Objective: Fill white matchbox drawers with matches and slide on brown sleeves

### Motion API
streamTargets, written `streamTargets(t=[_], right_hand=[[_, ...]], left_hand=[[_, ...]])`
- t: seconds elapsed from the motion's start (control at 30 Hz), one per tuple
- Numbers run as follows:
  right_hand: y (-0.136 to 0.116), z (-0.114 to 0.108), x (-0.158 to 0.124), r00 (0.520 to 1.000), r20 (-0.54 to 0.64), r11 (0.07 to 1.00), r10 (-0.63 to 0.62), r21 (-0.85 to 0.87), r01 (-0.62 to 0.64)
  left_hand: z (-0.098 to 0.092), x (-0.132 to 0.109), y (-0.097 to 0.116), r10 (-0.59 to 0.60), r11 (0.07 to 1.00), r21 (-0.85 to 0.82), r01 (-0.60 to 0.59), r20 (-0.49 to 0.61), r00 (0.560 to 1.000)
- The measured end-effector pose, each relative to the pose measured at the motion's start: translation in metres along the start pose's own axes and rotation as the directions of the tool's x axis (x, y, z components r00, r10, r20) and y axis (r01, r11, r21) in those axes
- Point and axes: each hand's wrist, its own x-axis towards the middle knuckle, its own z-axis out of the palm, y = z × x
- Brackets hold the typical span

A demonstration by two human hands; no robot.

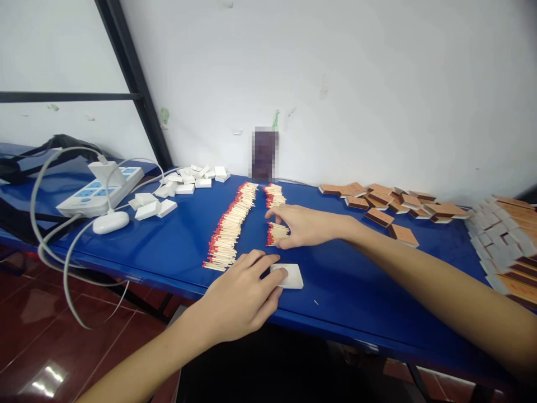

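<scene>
My left hand (pixel 241 294) rests on the blue table (pixel 180 246), its fingertips holding a small white matchbox tray (pixel 289 276) near the front edge. My right hand (pixel 300 225) reaches in from the right, its fingers curled round a small bunch of red-tipped matches (pixel 274 233). A long row of matches (pixel 230 226) lies just left of that hand. A shorter pile of matches (pixel 274 196) lies behind it.
White inner trays (pixel 184 182) are scattered at the back left, beside a power strip (pixel 98 190) with white cables and a white earbud case (pixel 111 222). Brown matchbox sleeves (pixel 390 204) lie at the back right. Stacked boxes (pixel 505 240) fill the right edge.
</scene>
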Motion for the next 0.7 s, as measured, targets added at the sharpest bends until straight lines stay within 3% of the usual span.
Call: streamTargets(t=[0.7], right_hand=[[-0.0015, 0.0014, -0.0005, 0.999, 0.027, 0.998, -0.033, 0.047, 0.031]], left_hand=[[-0.0021, -0.0005, 0.0023, -0.06, 0.998, 0.001, 0.06, -0.016, 0.998]])
